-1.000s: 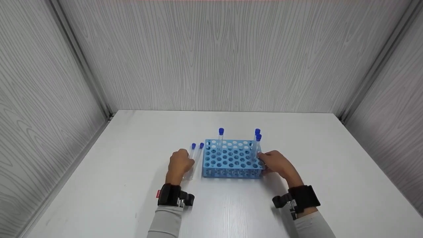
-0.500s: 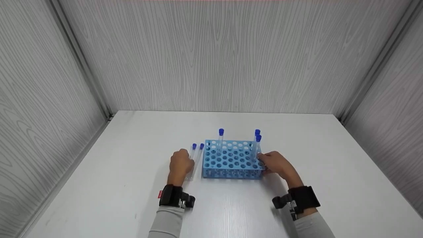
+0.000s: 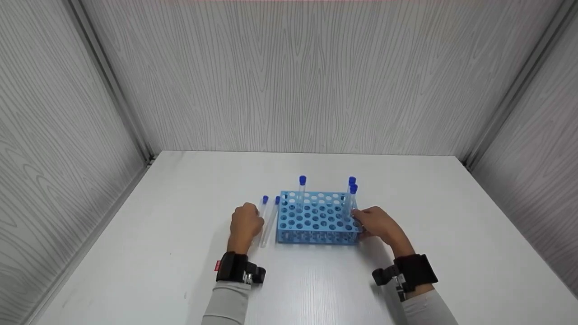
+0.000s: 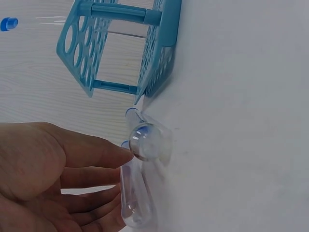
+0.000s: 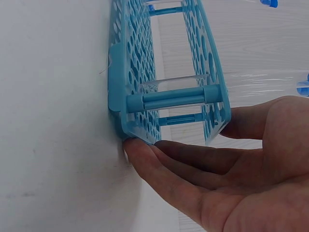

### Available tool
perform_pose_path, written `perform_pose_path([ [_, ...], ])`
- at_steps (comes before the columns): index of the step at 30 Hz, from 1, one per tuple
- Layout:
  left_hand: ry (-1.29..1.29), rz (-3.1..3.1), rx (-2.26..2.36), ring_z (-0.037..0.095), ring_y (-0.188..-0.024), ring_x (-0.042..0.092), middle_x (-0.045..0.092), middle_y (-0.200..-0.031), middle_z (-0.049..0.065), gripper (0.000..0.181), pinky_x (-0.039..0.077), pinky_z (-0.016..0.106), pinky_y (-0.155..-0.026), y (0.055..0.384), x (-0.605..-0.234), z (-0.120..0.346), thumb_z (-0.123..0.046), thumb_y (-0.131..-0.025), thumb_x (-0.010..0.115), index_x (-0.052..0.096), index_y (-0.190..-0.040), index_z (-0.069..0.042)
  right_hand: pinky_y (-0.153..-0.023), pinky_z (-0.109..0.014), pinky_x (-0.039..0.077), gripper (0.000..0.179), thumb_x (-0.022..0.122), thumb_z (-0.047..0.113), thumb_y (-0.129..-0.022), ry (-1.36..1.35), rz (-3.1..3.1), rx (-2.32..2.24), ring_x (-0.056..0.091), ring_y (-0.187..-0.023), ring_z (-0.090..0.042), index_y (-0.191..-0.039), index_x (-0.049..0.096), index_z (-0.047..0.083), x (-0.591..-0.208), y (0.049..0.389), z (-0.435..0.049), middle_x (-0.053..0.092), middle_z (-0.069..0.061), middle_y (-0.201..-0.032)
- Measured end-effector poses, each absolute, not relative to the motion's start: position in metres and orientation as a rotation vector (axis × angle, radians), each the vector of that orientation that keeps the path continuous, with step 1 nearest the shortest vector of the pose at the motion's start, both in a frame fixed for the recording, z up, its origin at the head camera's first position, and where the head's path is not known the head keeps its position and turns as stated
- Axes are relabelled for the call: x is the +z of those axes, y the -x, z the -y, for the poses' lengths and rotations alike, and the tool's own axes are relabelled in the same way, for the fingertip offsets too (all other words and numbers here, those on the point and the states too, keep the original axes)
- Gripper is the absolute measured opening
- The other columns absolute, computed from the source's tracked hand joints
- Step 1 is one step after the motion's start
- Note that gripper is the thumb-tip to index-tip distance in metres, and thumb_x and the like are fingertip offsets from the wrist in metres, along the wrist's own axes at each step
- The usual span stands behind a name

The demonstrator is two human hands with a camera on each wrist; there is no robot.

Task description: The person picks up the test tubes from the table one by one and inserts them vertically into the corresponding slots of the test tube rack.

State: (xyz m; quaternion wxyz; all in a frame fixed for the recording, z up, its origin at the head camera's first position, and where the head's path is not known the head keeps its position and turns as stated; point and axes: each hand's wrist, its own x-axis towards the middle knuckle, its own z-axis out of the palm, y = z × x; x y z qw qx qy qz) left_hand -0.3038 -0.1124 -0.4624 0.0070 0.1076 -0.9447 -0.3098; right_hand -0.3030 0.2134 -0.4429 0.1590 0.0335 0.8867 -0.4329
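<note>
My left hand (image 3: pixel 245 224) is at a capped clear test tube (image 3: pixel 262 208) lying on the table. In the left wrist view, its thumb and fingers are on either side of that tube (image 4: pixel 135 205). Beside it lies a second blue-capped test tube (image 3: pixel 270 223), close to the rack's left end. The blue test tube rack (image 3: pixel 318 232) stands upright, and my right hand (image 3: pixel 377 222) grips its right end. In the right wrist view, the thumb is at the rack's upper plate and the fingers (image 5: pixel 145 157) reach its base. The left fingertips are partly hidden in the head view.
One capped tube (image 3: pixel 301 189) stands in the rack's back left area. Two more, including the front tube (image 3: pixel 352 198), stand close together near its right end. A white table (image 3: pixel 203 189) lies under everything, with grey panel walls (image 3: pixel 298 76) around it.
The second lying tube has shifted slightly right, widening the gap between the two tubes. My left hand has moved only slightly; the right hand and rack stay in place.
</note>
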Motion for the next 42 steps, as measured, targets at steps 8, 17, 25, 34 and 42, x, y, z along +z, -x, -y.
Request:
perform_pose_path([
  [8,-0.344,2.960,-0.991,0.027,-0.085,0.064,0.072,-0.098,0.018,0.019,0.055,0.039,-0.080,0.3045,-0.4624,0.1140,-0.006,-0.092,0.063,0.071,-0.105,0.004,-0.094,-0.045,0.056,0.058,0.048,0.035,-0.105,-0.096,-2.552,-1.214,0.070,-0.093,-0.024,-0.135,0.054,-0.015,-0.4443,0.3028,-0.2137,0.063,-0.011,-0.096],
  [17,-0.328,2.956,-0.971,0.023,-0.074,0.058,0.064,-0.081,0.011,0.010,0.046,0.033,-0.066,0.3038,-0.4622,0.1144,-0.005,-0.089,0.064,0.070,-0.092,0.002,-0.094,-0.044,0.056,0.058,0.047,0.034,-0.105,-0.090,-2.536,-1.228,0.070,-0.093,-0.024,-0.135,0.054,-0.015,-0.4442,0.3030,-0.2139,0.062,-0.010,-0.094],
  [25,-0.326,2.948,-0.976,0.024,-0.081,0.062,0.072,-0.095,0.017,0.018,0.054,0.037,-0.075,0.3036,-0.4637,0.1145,-0.006,-0.089,0.064,0.072,-0.101,0.005,-0.090,-0.041,0.059,0.054,0.048,0.031,-0.105,-0.058,-2.529,-1.266,0.069,-0.092,-0.023,-0.132,0.057,-0.015,-0.4441,0.3019,-0.2138,0.060,-0.009,-0.092],
  [34,-0.334,2.951,-0.979,0.022,-0.075,0.060,0.070,-0.087,0.014,0.015,0.047,0.032,-0.067,0.3029,-0.4616,0.1157,-0.007,-0.090,0.065,0.072,-0.097,0.003,-0.089,-0.042,0.060,0.053,0.048,0.031,-0.105,-0.052,-2.523,-1.279,0.070,-0.092,-0.023,-0.130,0.057,-0.015,-0.4445,0.3020,-0.2140,0.059,-0.008,-0.091],
  [42,-0.354,2.957,-0.998,0.026,-0.085,0.065,0.073,-0.101,0.019,0.023,0.055,0.038,-0.078,0.3033,-0.4584,0.1152,-0.008,-0.091,0.065,0.071,-0.109,0.005,-0.087,-0.041,0.060,0.051,0.048,0.030,-0.106,-0.055,-2.512,-1.300,0.069,-0.090,-0.022,-0.128,0.058,-0.015,-0.4424,0.3019,-0.2138,0.058,-0.007,-0.089],
])
